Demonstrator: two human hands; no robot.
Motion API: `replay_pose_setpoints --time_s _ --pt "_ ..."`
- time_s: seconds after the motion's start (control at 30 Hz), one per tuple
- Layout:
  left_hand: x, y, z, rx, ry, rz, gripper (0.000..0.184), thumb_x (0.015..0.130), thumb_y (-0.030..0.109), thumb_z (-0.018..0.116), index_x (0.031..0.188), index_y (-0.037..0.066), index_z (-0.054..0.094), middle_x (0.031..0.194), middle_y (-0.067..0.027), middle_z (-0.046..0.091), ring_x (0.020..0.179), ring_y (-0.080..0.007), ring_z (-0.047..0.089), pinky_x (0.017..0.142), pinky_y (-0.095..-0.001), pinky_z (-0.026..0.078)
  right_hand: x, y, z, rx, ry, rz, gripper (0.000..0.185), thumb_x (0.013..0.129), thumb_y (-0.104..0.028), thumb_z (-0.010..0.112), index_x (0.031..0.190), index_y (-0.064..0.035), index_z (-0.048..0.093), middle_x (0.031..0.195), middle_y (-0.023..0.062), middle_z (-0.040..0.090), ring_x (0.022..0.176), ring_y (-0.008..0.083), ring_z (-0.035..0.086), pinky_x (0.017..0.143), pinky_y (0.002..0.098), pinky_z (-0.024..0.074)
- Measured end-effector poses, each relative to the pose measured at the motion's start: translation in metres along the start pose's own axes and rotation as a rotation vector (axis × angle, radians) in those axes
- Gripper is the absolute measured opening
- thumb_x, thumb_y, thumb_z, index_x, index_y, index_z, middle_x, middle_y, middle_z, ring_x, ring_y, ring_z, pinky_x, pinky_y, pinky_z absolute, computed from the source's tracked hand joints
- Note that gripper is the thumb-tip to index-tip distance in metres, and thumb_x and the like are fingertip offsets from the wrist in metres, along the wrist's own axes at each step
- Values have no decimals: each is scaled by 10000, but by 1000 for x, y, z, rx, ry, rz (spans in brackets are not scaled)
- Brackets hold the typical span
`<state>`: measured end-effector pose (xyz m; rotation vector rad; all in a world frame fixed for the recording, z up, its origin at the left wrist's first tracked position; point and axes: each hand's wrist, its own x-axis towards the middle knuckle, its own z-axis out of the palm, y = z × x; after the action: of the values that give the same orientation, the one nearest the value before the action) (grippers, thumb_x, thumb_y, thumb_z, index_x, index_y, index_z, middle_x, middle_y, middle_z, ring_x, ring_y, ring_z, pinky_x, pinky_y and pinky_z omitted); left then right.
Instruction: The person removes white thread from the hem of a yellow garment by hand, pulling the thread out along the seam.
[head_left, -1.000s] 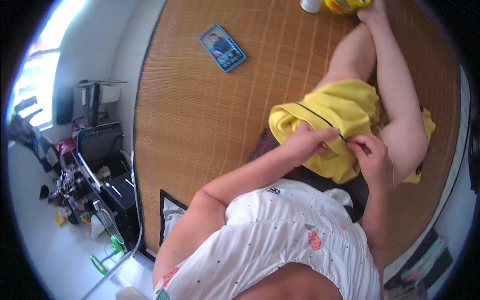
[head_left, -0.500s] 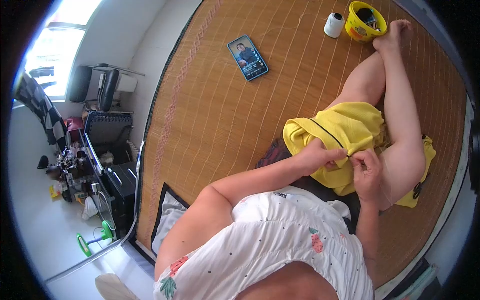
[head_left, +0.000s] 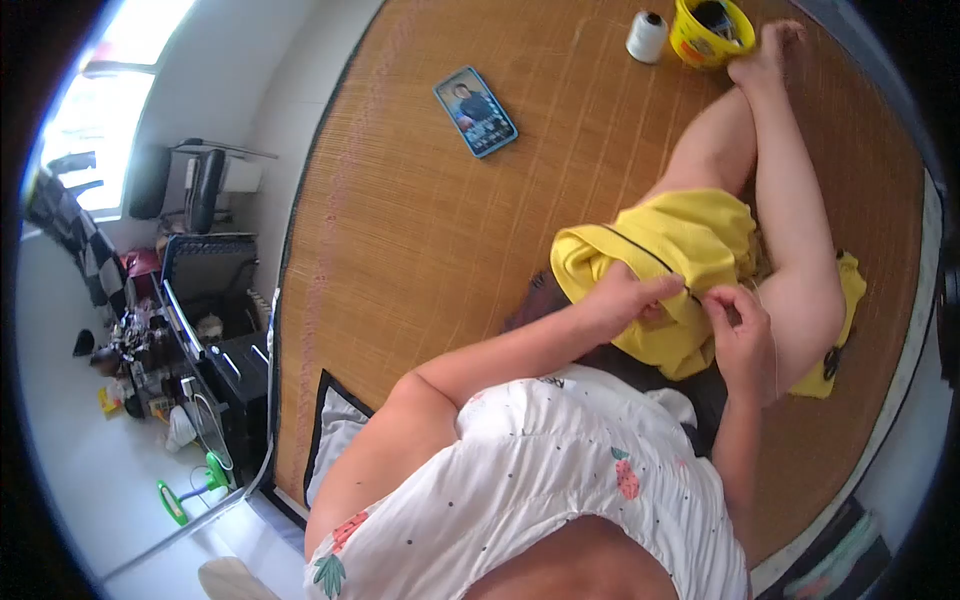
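Note:
A yellow cloth piece (head_left: 690,230) with a narrow black strip along it is bunched over my lap. My left hand (head_left: 638,298) reaches into its fold and grips it, thumb beside the black strip. Close by, at the end of that strip, my right hand (head_left: 738,325) is closed in a pinch of thumb and forefinger. What sits between those fingertips is too small to make out. A thin pale thread (head_left: 775,345) hangs beside the right hand. More yellow cloth (head_left: 850,290) lies beyond my bent leg, with black-handled scissors (head_left: 831,364) on it.
A woven mat (head_left: 440,250) lies under me. On it are a phone (head_left: 476,112) showing a person, a white thread spool (head_left: 647,40) and a yellow bucket (head_left: 690,45) holding dark items, near my foot. A grey cushion (head_left: 338,430) lies at the mat's left edge.
My right hand has drawn slightly away from the black strip, leaving a small gap to my left hand. The whole view has shifted a little; my left hand keeps its grip.

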<state>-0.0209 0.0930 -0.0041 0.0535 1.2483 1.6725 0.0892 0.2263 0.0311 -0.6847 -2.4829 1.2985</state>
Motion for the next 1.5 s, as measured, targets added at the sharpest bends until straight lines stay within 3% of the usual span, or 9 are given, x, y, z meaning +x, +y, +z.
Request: replay_pose_setpoints --time_s 0.13,0.4,0.57,0.7,0.9,1.1,1.33,1.43,1.5 --pt "6 -7 -6 1 55 -6 254 735 240 666 799 2 602 710 -33 591 586 -104 532 508 -233 430 3 0 8 3 44 -93 73 738 -25 604 793 9 572 762 118 605 691 231 583 632 294 452" --pt "4 -5 -4 -171 -94 -31 244 768 98 624 980 17 533 852 -39 588 664 -92 550 531 -210 429 2 4 19 117 85 -101 89 728 -57 636 795 -16 594 734 83 608 632 184 590 579 268 456" --pt "0 3 7 -7 -18 143 245 777 85 616 986 -16 538 877 -54 596 732 -104 570 615 -223 455 5 -11 7 -169 217 -274 140 727 -90 647 846 -38 597 756 79 607 664 214 600 595 291 472" --pt "2 -6 6 111 -50 245 250 777 64 612 990 -45 537 932 -70 598 818 -117 574 698 -242 461 5 -23 15 -106 150 -300 142 722 -99 645 843 -48 591 753 82 598 673 239 588 594 310 469" --pt "2 -9 7 262 -70 453 226 795 89 610 973 -33 546 905 -56 600 797 -106 575 675 -235 471 15 -11 17 -180 97 -324 83 735 -85 604 782 -40 553 740 93 552 697 282 543 620 350 446" --pt "1 8 12 167 -37 188 234 768 135 645 923 -22 565 825 -48 607 691 -111 581 580 -228 464 27 -21 14 -218 211 -617 60 732 -57 577 765 -55 528 742 70 514 740 280 502 665 360 418" --pt "4 13 24 134 -46 194 193 751 136 647 844 -23 588 741 -44 605 610 -109 572 529 -215 453 13 -13 13 -128 402 -552 64 751 -23 566 784 -58 523 745 78 509 721 253 498 660 329 413" --pt "7 8 28 116 -36 196 208 750 112 645 886 -28 576 791 -50 607 654 -107 574 565 -230 466 7 -5 15 -114 417 -527 65 755 -22 566 786 -56 521 744 79 506 716 250 494 662 326 413" --pt "8 3 30 105 -79 360 275 740 80 627 974 -20 522 835 -49 589 712 -120 572 604 -238 466 11 0 15 -103 413 -512 67 754 -22 568 784 -53 518 743 77 504 713 250 493 664 324 413"
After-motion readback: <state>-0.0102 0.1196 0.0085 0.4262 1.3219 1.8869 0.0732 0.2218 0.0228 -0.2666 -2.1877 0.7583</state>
